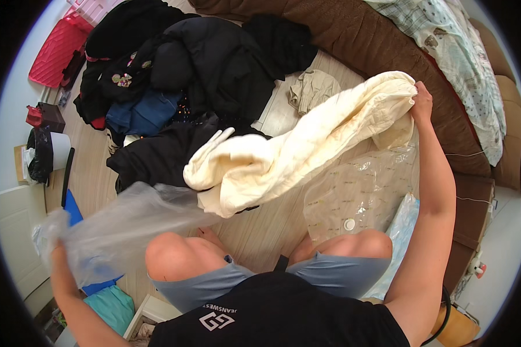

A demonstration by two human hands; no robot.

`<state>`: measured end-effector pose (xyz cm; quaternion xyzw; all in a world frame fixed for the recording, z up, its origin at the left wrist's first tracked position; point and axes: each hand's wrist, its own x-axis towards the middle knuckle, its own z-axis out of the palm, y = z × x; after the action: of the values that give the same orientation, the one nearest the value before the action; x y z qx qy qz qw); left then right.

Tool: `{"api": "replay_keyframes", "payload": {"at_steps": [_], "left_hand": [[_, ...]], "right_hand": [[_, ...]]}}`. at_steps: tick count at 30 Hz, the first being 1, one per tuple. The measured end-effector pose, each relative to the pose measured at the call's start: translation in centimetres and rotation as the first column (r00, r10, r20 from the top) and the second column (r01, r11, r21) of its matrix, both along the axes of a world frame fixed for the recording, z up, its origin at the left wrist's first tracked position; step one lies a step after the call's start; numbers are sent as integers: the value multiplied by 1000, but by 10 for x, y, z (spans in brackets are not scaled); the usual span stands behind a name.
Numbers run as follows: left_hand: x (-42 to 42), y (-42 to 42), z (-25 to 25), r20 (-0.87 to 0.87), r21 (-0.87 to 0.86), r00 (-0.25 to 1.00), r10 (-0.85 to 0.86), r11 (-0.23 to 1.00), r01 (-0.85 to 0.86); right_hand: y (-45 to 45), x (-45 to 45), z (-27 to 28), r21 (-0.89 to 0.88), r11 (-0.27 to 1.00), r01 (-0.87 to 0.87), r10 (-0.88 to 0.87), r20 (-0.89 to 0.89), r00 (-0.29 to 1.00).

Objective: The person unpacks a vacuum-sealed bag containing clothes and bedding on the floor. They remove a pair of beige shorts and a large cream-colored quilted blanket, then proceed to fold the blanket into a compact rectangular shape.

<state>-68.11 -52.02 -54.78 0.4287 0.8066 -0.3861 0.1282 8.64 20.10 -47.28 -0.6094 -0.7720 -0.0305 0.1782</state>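
My right hand (423,104) grips one end of a cream quilted garment (286,160), raised at the right. The garment stretches down to the left, over the floor and the edge of the dark clothes. Far to the left, my left hand (57,247) holds a thin, clear plastic bag (134,221), which trails toward the garment's lower end and blurs at the hand. Below the garment, by my right knee, a transparent vacuum storage bag (351,191) lies spread out with a round white valve (349,224).
A heap of black clothes (217,65) with blue denim (143,112) covers the floor ahead. Crumpled beige cloth (314,89) lies beside it. A brown padded bed edge (373,47) curves along the right. At left stand a white bin (61,149) and a blue flat item (73,208).
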Motion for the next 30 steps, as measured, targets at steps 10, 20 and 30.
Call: {"api": "replay_keyframes", "payload": {"at_steps": [10,20,30], "left_hand": [[-86,-11,46,-203,9,979,28,1000,-27],[278,373,33,546,602,632,-550,782,160],[326,439,-55,852,304,516,-91,889,-344]], "right_hand": [[-5,-17,-94,36,963,-266,251,234,939],[-264,-261,-163,-601,586,-543,98,-613,784],[-132,-238,16,-463,498,-734,-190,-884,428]]}}
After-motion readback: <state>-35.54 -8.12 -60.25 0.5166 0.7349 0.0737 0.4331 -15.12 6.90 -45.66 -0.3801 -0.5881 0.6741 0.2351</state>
